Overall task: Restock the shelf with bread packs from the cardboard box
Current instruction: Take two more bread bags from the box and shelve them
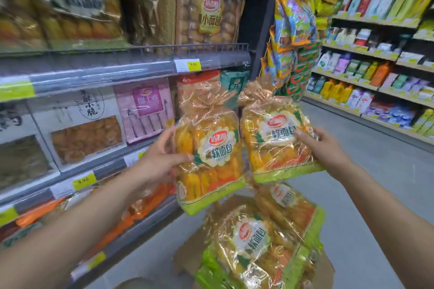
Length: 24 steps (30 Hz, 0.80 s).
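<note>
Left forearm (70, 230) closest to lens, right forearm (387, 195) opposite.

Head view:
- Left hand (162, 162) holds left bread pack (211, 159) by its left edge, fingers curled round the film, thumb on the front.
- Right hand (321, 145) holds right bread pack (277, 141) by its right edge, fingers wrapped on it.
- Both packs are upright, side by side, edges meeting, in the air just in front of the shelf (141, 65), at mid-tier level.
- Below them: cardboard box (185, 258) on the floor (375, 183), with more bread packs (258, 237) piled in it.
- Hanging snack bags (291, 21) sit at the shelf end, far shelves (375, 54) across the aisle.
</note>
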{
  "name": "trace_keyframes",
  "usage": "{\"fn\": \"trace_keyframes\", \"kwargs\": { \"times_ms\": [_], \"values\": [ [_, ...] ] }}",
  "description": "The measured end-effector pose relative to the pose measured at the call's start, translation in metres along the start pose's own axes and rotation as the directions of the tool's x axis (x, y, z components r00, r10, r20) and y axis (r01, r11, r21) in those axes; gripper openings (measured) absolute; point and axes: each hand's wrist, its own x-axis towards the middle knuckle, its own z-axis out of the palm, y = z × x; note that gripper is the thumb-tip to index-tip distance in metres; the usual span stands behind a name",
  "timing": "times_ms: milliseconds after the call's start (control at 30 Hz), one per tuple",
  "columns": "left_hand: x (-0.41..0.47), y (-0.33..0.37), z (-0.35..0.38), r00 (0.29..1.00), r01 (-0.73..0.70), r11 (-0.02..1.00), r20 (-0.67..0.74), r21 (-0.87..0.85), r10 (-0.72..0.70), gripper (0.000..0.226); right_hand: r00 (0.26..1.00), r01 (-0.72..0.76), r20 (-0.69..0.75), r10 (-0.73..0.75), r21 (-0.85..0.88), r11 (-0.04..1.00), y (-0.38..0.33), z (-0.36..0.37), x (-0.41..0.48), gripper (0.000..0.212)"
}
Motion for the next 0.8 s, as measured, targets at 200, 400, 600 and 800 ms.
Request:
{"fn": "trace_keyframes", "kwargs": {
  "times_ms": [200, 400, 600, 800],
  "values": [
    [-0.013, 0.053, -0.055, 0.988, -0.128, 0.990, -0.078, 0.057, 0.132, 0.074, 0.993, 0.109, -0.066, -0.101, 0.130, 0.985, -0.046, 0.040, 0.015, 0.096],
    [-0.047, 0.093, -0.107, 0.938, -0.276, 0.961, -0.210, 0.035, 0.277, 0.063, 0.977, 0.207, -0.021, -0.212, 0.316, 0.926, -0.128, 0.095, 0.003, 0.048],
    [-0.098, 0.118, -0.168, 0.880, -0.316, 0.944, -0.342, 0.093, 0.328, 0.062, 0.934, 0.303, 0.062, -0.352, 0.384, 0.872, -0.186, 0.156, 0.002, 0.030],
    [-0.150, 0.132, -0.212, 0.814, -0.362, 0.926, -0.448, 0.105, 0.370, 0.053, 0.881, 0.247, 0.246, -0.405, 0.492, 0.835, -0.239, 0.216, 0.001, 0.057]
  ]
}}
